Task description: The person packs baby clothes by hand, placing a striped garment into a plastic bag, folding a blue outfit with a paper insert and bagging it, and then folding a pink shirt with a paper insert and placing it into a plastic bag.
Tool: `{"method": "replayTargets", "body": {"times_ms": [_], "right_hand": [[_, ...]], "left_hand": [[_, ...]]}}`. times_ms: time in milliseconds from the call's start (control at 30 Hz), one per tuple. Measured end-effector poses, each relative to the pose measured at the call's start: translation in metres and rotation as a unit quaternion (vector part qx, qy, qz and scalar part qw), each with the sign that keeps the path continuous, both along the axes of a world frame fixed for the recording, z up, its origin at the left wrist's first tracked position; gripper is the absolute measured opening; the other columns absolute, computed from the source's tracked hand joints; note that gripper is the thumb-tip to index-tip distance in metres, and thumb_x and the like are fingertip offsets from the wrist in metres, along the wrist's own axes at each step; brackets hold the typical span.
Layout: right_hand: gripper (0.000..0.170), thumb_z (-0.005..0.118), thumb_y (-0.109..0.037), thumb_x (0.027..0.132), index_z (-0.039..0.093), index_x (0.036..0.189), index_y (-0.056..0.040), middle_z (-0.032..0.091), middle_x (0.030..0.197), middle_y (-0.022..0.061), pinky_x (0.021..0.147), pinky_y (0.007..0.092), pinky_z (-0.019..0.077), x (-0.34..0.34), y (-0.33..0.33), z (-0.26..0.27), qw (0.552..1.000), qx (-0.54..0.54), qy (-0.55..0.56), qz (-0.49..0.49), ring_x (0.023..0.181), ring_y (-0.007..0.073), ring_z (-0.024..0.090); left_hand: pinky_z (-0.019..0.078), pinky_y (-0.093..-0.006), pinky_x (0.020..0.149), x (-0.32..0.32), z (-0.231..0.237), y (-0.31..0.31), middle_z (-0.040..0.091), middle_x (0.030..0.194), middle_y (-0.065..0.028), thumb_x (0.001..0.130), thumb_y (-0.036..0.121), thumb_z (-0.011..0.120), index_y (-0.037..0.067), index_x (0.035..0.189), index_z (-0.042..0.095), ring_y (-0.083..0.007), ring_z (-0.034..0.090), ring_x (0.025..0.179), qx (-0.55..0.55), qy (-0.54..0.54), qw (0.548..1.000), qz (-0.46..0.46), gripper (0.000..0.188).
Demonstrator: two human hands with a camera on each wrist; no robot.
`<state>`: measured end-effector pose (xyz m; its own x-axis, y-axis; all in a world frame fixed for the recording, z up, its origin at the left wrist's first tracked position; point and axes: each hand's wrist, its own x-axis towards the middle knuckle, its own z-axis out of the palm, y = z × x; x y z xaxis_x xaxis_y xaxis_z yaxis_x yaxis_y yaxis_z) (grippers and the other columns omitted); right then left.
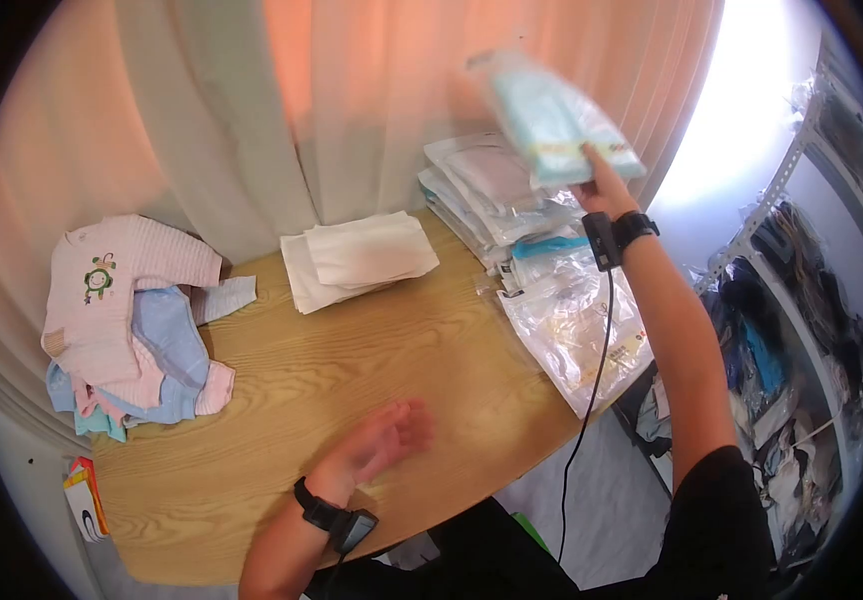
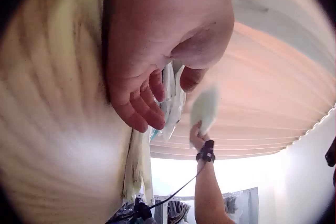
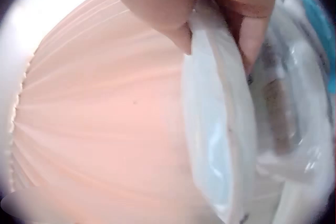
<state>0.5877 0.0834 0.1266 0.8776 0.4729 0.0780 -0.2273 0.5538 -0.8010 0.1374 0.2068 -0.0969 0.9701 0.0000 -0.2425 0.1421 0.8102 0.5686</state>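
The right hand (image 1: 602, 185) pinches the near end of a clear plastic package with light blue contents (image 1: 557, 120), raised above the stack of packages (image 1: 497, 185) at the back right. In the right wrist view the thumb and fingers (image 3: 252, 35) grip the package (image 3: 210, 119) on both faces, its far end hanging free. The left hand (image 1: 387, 440) rests at the table's front part, palm turned inward, fingers loosely bent, holding nothing; the left wrist view shows the same hand (image 2: 163, 50) beside the tabletop.
Folded clothes (image 1: 122, 320) lie piled at the table's left. White flat sheets or bags (image 1: 362, 260) lie at the back middle. Another plastic package (image 1: 582, 330) lies at the right edge. A shelf rack (image 1: 782, 270) with bagged items stands right; a curtain (image 1: 202, 120) hangs behind.
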Motion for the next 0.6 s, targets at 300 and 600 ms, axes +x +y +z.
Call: {"method": "replayTargets", "body": {"times_ms": [300,600], "right_hand": [[0.043,0.066,-0.024,0.093,0.050,0.131,-0.0102,0.064,0.120,0.0090,0.076,0.0367,0.0608,0.055,0.030,-0.062,0.975,-0.217,0.010,0.045,0.104,0.0221,0.067],[0.069,0.062,-0.055,0.090,0.051,0.128,0.0008,0.065,0.112,0.0177,0.078,0.0335,0.0591,0.002,-0.009,-0.014,0.918,-0.328,0.069,0.213,0.097,0.0257,0.067]], "left_hand": [[0.0503,-0.0397,0.097,-0.004,-0.002,0.000,0.062,0.120,-0.0162,0.102,0.022,0.054,0.003,0.132,0.048,-0.0256,0.063,0.109,-0.001,-0.011,1.000,-0.019,0.036],[0.0504,-0.0388,0.097,-0.001,-0.003,-0.001,0.062,0.121,-0.0145,0.101,0.021,0.055,0.004,0.132,0.047,-0.0238,0.062,0.109,-0.012,-0.028,0.999,-0.028,0.036]]}}
